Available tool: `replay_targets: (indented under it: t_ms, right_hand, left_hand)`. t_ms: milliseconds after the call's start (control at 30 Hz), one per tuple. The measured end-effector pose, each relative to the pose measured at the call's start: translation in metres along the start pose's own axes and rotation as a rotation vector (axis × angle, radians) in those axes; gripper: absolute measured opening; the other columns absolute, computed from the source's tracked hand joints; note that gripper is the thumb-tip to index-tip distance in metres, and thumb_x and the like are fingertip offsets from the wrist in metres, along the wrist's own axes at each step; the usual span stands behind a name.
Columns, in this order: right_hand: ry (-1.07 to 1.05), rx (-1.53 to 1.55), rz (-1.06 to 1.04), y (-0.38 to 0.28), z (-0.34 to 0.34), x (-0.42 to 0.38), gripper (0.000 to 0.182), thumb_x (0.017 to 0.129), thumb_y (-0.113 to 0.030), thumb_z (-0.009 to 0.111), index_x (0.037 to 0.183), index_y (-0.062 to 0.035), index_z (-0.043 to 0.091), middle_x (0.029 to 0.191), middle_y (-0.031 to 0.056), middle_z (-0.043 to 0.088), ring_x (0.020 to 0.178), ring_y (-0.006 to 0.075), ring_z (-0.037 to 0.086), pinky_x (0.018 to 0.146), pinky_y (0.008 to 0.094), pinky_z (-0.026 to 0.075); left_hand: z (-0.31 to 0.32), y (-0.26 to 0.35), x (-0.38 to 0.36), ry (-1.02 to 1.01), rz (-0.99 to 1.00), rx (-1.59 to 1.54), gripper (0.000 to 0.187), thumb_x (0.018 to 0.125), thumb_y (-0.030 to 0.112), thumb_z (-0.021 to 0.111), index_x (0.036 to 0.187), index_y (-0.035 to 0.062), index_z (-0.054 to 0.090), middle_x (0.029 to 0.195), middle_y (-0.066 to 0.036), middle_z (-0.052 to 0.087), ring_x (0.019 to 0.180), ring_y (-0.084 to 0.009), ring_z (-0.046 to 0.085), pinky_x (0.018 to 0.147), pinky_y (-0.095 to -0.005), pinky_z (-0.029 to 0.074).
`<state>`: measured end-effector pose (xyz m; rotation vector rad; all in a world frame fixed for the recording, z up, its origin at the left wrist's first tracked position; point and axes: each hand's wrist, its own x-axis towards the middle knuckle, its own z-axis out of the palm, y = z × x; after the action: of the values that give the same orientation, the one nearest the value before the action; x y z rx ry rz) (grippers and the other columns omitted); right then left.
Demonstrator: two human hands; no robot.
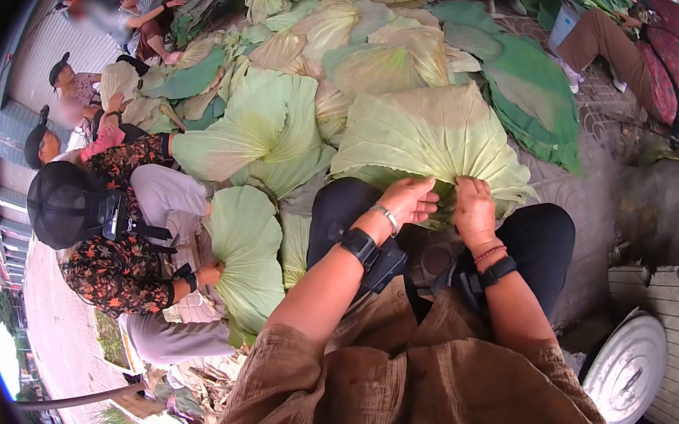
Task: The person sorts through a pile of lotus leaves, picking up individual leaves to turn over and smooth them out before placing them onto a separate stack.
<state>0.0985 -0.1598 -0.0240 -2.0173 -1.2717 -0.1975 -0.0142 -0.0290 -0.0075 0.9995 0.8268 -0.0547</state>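
Note:
A broad, pale green lotus leaf (442, 136) with radiating veins and a brownish far part spreads in front of my knees. My right hand (473, 211) is closed, its fingertips pinching this leaf at the near side, close to where the veins meet. Just left of it, my left hand (410, 201) is at the leaf's near edge, fingers loosely bent and apart from the thumb; I see nothing held in it. Under the near edge, more leaf layers show partly. Another large lotus leaf (269, 131) lies to the left.
Many overlapping lotus leaves (393, 49) cover the ground ahead, with a dark green pile (532, 92) at right. Close on my left, a person in a black cap (69, 204) holds a leaf (246, 251). Other people sit farther off. A round metal lid (629, 370) stands at right.

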Motion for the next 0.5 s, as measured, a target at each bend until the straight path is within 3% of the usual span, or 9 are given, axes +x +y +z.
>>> replay_targets:
  t_ms: [200,333,367,400,500]
  right_hand:
    - [-0.041,-0.057,-0.176,-0.017,-0.002,0.000,0.021,0.077,-0.001,0.055,0.097,0.0029,0.057,0.094,0.0182,0.059,0.087,0.0353,0.055,0.080,0.0413,0.046]
    - [-0.156,0.051,-0.089,-0.013,0.009,-0.003,0.026,0.077,-0.007,0.060,0.101,0.0022,0.056,0.102,0.0192,0.058,0.096,0.0371,0.053,0.085,0.0413,0.044]
    - [-0.222,0.050,-0.038,-0.009,0.011,-0.004,0.040,0.077,-0.013,0.064,0.112,0.0016,0.052,0.115,0.0204,0.053,0.108,0.0380,0.048,0.093,0.0429,0.040]
    - [-0.233,0.051,-0.055,-0.008,0.013,-0.006,0.040,0.077,-0.013,0.064,0.112,0.0016,0.052,0.115,0.0204,0.053,0.108,0.0380,0.048,0.093,0.0429,0.040]
    - [-0.249,-0.027,0.087,0.000,0.021,-0.011,0.065,0.076,-0.022,0.067,0.129,0.0023,0.037,0.130,0.0232,0.041,0.122,0.0398,0.037,0.103,0.0452,0.029]
  left_hand:
    - [-0.001,-0.001,0.014,0.051,0.083,-0.249,0.041,0.087,0.040,0.060,0.107,0.0054,0.052,0.104,-0.013,0.059,0.090,-0.0257,0.061,0.075,-0.0366,0.050]
    - [-0.003,-0.009,0.033,0.185,0.116,-0.313,0.032,0.089,0.029,0.058,0.101,-0.0004,0.051,0.092,-0.014,0.060,0.080,-0.0245,0.061,0.067,-0.0358,0.053]
    - [-0.002,-0.007,0.029,0.214,0.140,-0.274,0.035,0.088,0.030,0.060,0.100,-0.0016,0.051,0.090,-0.014,0.059,0.079,-0.0239,0.061,0.067,-0.0352,0.054]
    - [0.000,-0.005,0.025,0.242,0.164,-0.235,0.037,0.087,0.031,0.061,0.098,-0.0029,0.050,0.088,-0.014,0.059,0.078,-0.0234,0.060,0.066,-0.0345,0.054]
    - [0.003,-0.005,0.021,0.311,0.254,-0.193,0.039,0.085,0.032,0.063,0.090,-0.0046,0.051,0.076,-0.008,0.054,0.062,-0.0147,0.055,0.053,-0.0277,0.052]
